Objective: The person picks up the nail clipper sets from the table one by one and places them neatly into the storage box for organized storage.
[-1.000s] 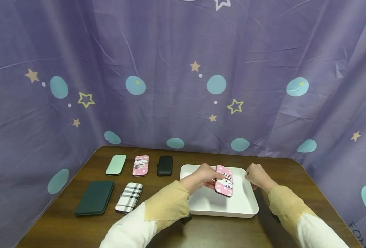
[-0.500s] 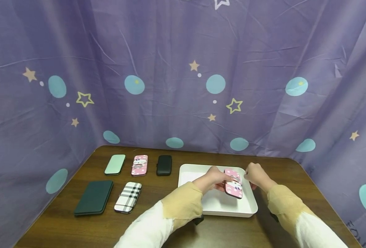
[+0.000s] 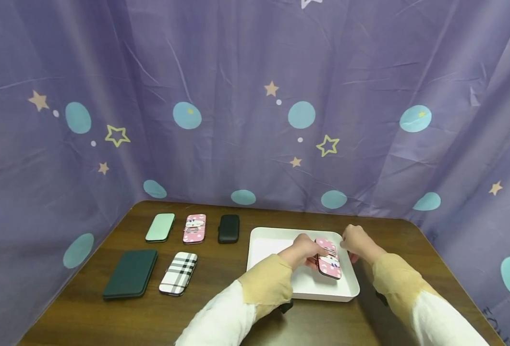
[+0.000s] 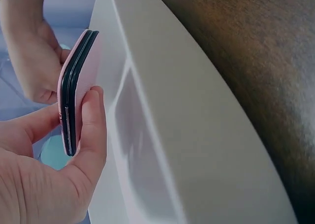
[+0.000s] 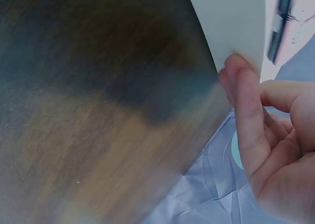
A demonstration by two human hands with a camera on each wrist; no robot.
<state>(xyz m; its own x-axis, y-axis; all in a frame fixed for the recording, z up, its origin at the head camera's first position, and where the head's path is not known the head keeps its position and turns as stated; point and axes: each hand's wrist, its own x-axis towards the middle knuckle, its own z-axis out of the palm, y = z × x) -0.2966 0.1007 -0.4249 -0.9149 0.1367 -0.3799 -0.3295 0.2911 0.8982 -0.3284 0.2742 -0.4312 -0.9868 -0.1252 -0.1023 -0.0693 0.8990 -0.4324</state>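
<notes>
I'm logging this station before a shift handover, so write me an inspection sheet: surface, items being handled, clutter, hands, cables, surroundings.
Surface: brown wood-grain table.
Job's things: pink patterned case, held tilted over the white tray.
Clutter: mint case, second pink case, black case, plaid case and dark green flat case, lying apart to the left of the tray.
Hands: left hand pinches the pink patterned case; right hand pinches the tray's rim on its right side.
Cables: nothing seen.
Surroundings: purple curtain printed with stars and ovals, behind the table and along both sides.
</notes>
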